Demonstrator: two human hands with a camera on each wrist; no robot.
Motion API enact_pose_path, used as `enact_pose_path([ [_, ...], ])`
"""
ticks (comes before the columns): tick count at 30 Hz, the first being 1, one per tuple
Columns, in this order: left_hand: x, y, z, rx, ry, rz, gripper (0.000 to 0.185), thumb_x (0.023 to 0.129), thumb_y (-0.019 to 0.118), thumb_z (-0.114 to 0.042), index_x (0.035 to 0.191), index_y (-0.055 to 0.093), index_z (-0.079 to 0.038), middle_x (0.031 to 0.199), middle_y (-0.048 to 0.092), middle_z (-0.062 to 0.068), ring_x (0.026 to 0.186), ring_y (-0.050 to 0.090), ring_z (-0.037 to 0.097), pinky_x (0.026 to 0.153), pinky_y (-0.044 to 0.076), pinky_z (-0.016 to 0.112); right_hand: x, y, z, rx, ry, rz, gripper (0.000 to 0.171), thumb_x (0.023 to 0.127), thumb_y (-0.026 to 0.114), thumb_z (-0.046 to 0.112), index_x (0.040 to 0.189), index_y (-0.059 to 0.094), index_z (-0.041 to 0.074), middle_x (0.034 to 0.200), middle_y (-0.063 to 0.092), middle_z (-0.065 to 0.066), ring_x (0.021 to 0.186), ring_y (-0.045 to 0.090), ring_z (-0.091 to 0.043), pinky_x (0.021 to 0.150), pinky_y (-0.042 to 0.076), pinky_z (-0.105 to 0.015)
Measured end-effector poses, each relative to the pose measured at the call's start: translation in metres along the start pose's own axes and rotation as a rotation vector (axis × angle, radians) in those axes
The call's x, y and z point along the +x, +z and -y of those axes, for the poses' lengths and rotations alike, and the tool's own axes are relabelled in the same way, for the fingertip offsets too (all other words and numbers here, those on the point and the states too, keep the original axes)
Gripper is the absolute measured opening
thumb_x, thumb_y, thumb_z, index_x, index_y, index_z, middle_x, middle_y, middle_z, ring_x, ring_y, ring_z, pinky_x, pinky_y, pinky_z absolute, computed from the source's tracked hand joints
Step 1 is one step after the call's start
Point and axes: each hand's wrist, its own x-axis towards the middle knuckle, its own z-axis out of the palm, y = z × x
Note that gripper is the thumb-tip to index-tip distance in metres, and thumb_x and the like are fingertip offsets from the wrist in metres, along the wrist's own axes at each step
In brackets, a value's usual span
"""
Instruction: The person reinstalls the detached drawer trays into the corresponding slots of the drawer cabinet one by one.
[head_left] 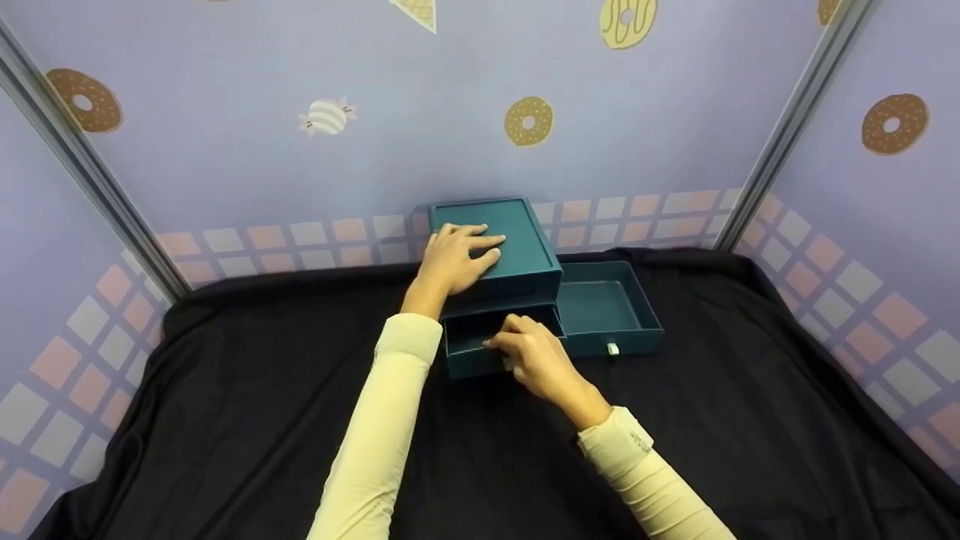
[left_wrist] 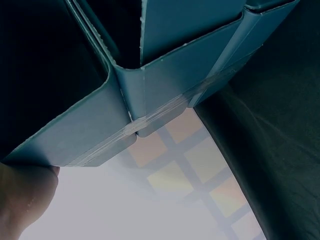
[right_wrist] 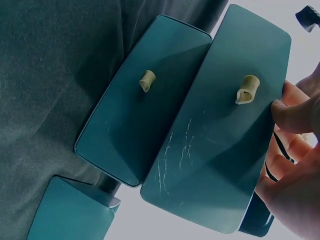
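We cannot see the drawer's (head_left: 480, 341) pull tab behind our right hand (head_left: 536, 356), whose curled fingers hold its front. Our left hand (head_left: 457, 259) lies flat and relaxed on the teal drawer box (head_left: 517, 229).

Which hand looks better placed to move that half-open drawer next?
The right hand, probably. Its fingers already grip the front of the drawer, beside its loop pull. The left hand lies flat on top of the box, steadying it, away from the drawer.

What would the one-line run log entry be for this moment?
left hand: rests flat on teal drawer box | right hand: grips front of part-open drawer | second drawer: out, on black cloth
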Motion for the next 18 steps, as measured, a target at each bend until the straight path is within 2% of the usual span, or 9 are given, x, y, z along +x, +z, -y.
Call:
enact_pose_path([
  [7,-0.0003,-0.0012,-0.0004,-0.006,0.001,0.011,0.042,0.111,0.051,-0.049,0.152,0.059,-0.042,0.168,0.042,-0.004,0.153,0.035,0.028,0.130,0.019,0.054,0.0016,0.0012,0.0013,0.005,0.006,-0.024,0.035,0.088,0.072,-0.012,0.105,0.086,0.016,0.091,0.061,0.001,0.081,0.058,-0.020,0.075,0.053,-0.038],
  [14,-0.0024,-0.0015,0.0024,0.007,-0.009,0.005,0.042,0.111,0.051,-0.049,0.152,0.059,-0.042,0.168,0.042,-0.005,0.153,0.035,0.028,0.131,0.019,0.054,0.0012,0.0065,0.0021,0.019,-0.005,-0.067,0.036,0.085,0.073,-0.012,0.104,0.086,0.016,0.087,0.060,0.001,0.077,0.055,-0.019,0.071,0.051,-0.036],
  [18,-0.0008,-0.0013,0.0000,0.005,-0.002,0.009,0.042,0.111,0.051,-0.050,0.152,0.058,-0.041,0.168,0.042,-0.004,0.152,0.036,0.029,0.130,0.020,0.054,-0.0008,0.0045,0.0018,0.045,0.019,-0.075,0.034,0.088,0.071,-0.011,0.103,0.086,0.015,0.085,0.059,0.001,0.076,0.054,-0.019,0.071,0.050,-0.035],
])
